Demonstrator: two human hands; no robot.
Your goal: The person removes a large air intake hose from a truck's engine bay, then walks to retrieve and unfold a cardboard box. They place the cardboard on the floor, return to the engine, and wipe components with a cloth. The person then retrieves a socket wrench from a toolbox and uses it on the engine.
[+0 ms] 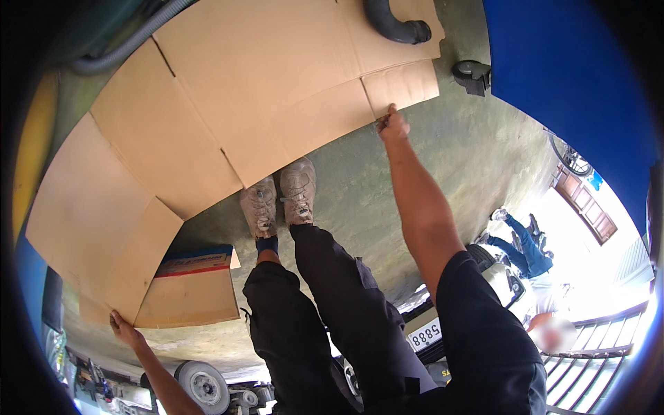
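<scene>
In the head view, the left hand (126, 330) is gripping the edge of a large creased cardboard sheet (256, 90) at lower left, while the right hand (393, 124) is pinching its near edge right of upper centre. A bent black hose (398, 24) is overlapping the sheet at the top, and a smaller carton piece (190, 297) is lying beside it at lower left. Two worn shoes (297, 187) are standing on the floor (360, 180) near the centre, and a blue panel (574, 104) is filling the upper right.
</scene>
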